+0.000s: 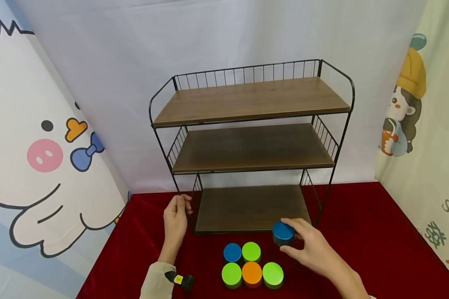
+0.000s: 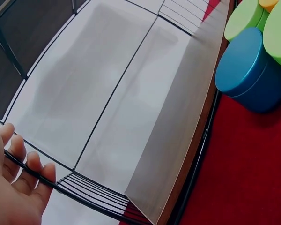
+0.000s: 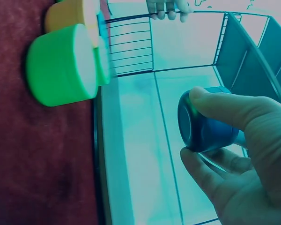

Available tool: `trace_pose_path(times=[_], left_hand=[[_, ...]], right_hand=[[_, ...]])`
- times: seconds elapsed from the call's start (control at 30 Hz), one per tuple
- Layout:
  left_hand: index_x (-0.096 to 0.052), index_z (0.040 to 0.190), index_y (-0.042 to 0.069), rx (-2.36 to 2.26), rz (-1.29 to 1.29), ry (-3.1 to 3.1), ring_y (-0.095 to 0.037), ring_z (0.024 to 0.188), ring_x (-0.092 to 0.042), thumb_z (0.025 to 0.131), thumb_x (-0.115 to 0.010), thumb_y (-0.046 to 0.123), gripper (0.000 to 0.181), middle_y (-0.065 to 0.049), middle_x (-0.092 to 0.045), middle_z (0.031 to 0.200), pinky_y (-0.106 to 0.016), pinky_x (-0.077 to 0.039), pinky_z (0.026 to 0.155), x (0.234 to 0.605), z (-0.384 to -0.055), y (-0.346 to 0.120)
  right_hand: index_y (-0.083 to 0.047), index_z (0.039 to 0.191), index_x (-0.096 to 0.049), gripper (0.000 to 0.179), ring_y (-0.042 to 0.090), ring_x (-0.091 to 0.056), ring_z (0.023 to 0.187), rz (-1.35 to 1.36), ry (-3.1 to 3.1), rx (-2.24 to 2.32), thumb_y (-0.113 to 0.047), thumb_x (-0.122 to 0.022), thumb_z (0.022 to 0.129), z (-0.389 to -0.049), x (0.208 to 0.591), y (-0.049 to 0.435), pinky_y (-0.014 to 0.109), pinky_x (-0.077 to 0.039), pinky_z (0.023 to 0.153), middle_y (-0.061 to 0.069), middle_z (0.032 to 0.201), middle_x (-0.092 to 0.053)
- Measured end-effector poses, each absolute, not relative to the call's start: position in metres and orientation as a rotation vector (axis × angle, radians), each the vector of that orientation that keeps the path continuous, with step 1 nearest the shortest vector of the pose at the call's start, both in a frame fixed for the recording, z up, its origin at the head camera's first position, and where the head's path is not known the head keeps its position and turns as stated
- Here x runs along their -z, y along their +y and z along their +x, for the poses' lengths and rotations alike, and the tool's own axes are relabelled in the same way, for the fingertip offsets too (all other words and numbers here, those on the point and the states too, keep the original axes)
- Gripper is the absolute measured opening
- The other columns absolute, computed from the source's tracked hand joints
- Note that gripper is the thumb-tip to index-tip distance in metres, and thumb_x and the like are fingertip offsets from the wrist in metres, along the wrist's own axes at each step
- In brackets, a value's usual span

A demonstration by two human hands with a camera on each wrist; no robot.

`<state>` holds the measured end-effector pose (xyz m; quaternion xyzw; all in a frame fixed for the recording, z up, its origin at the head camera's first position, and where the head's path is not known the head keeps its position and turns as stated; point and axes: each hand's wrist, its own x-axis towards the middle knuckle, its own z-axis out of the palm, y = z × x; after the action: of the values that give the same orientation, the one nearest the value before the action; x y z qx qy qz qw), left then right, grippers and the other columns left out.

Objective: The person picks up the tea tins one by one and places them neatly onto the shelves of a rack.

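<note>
My right hand (image 1: 309,246) grips a round blue tin (image 1: 283,233) between thumb and fingers, just in front of the bottom shelf's right part. In the right wrist view, this tin (image 3: 203,119) is off the cloth, its flat end turned toward the green tins. My left hand (image 1: 176,216) holds the black metal side post of a three-tier shelf rack (image 1: 252,148). The left wrist view shows that hand's fingers (image 2: 19,149) curled round the thin rod. Between my hands stand another blue tin (image 1: 232,252), an orange tin (image 1: 252,273) and green tins (image 1: 231,275), grouped close together.
The rack has brown boards and wire rails, and its bottom board (image 1: 252,207) lies low over a red cloth (image 1: 359,232). Behind hangs a pale curtain (image 1: 247,33). Printed cartoon sheets flank both sides. A black strap device (image 1: 181,279) sits at my left wrist.
</note>
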<state>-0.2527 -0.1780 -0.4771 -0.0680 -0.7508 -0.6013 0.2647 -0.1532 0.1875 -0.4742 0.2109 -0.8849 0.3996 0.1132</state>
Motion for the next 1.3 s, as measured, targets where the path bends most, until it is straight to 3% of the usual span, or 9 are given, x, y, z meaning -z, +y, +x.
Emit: trace_pose_path(times=[0.1, 0.33, 0.43, 0.7, 0.93, 1.17, 1.3], left_hand=[[-0.068, 0.098, -0.003, 1.624, -0.146, -2.045, -0.015, 0.069, -0.060, 0.112, -0.042, 0.017, 0.036, -0.020, -0.059, 0.077, -0.021, -0.056, 0.066, 0.478, -0.253, -0.178], [-0.065, 0.099, -0.003, 1.576, -0.070, -2.103, -0.034, 0.074, -0.061, 0.113, -0.039, 0.014, 0.034, -0.028, -0.057, 0.080, -0.033, -0.061, 0.071, 0.464, -0.240, -0.171], [-0.065, 0.100, 0.000, 1.567, -0.035, -2.101, -0.030, 0.074, -0.062, 0.113, -0.038, 0.018, 0.035, -0.025, -0.057, 0.080, -0.035, -0.061, 0.071, 0.478, -0.249, -0.175], [-0.063, 0.100, 0.002, 1.548, -0.052, -2.123, -0.019, 0.072, -0.061, 0.114, -0.039, 0.027, 0.037, -0.016, -0.056, 0.079, -0.025, -0.057, 0.071, 0.479, -0.249, -0.175], [-0.063, 0.100, 0.002, 1.579, -0.026, -2.128, -0.024, 0.074, -0.060, 0.114, -0.037, 0.026, 0.038, -0.021, -0.055, 0.080, -0.029, -0.058, 0.072, 0.476, -0.249, -0.174], [-0.063, 0.099, -0.002, 1.606, -0.055, -2.127, -0.026, 0.073, -0.060, 0.114, -0.038, 0.019, 0.036, -0.029, -0.054, 0.080, -0.030, -0.059, 0.071, 0.452, -0.233, -0.168], [-0.064, 0.099, -0.003, 1.603, -0.086, -2.123, -0.025, 0.071, -0.059, 0.113, -0.039, 0.017, 0.035, -0.027, -0.054, 0.078, -0.030, -0.058, 0.071, 0.443, -0.227, -0.166]], right_hand=[[-0.004, 0.136, -0.060, 0.065, 0.029, -0.069, 0.105, 0.660, -2.547, -1.137, -0.008, -0.090, 0.079, -0.153, 0.467, 0.187, 0.036, -0.062, 0.085, 0.013, 0.125, -0.064], [-0.005, 0.136, -0.060, 0.068, 0.025, -0.069, 0.103, 0.717, -2.482, -1.057, -0.007, -0.091, 0.076, -0.154, 0.451, 0.187, 0.036, -0.063, 0.083, 0.010, 0.124, -0.066], [-0.005, 0.136, -0.060, 0.070, 0.025, -0.070, 0.102, 0.736, -2.445, -1.054, -0.004, -0.092, 0.074, -0.155, 0.444, 0.187, 0.035, -0.063, 0.082, 0.011, 0.124, -0.065], [-0.004, 0.137, -0.060, 0.072, 0.022, -0.070, 0.101, 0.742, -2.400, -0.991, -0.004, -0.093, 0.073, -0.158, 0.424, 0.188, 0.034, -0.063, 0.082, 0.010, 0.124, -0.065], [-0.001, 0.137, -0.060, 0.070, 0.025, -0.071, 0.102, 0.767, -2.329, -0.982, -0.003, -0.092, 0.074, -0.160, 0.404, 0.187, 0.042, -0.062, 0.082, 0.013, 0.124, -0.066], [-0.003, 0.138, -0.060, 0.072, 0.019, -0.067, 0.096, 0.770, -2.299, -0.902, -0.006, -0.092, 0.074, -0.162, 0.386, 0.189, 0.029, -0.063, 0.076, 0.012, 0.126, -0.066], [-0.002, 0.137, -0.060, 0.072, 0.020, -0.066, 0.097, 0.783, -2.292, -0.831, -0.006, -0.092, 0.073, -0.167, 0.376, 0.192, 0.033, -0.064, 0.078, 0.014, 0.127, -0.066]])
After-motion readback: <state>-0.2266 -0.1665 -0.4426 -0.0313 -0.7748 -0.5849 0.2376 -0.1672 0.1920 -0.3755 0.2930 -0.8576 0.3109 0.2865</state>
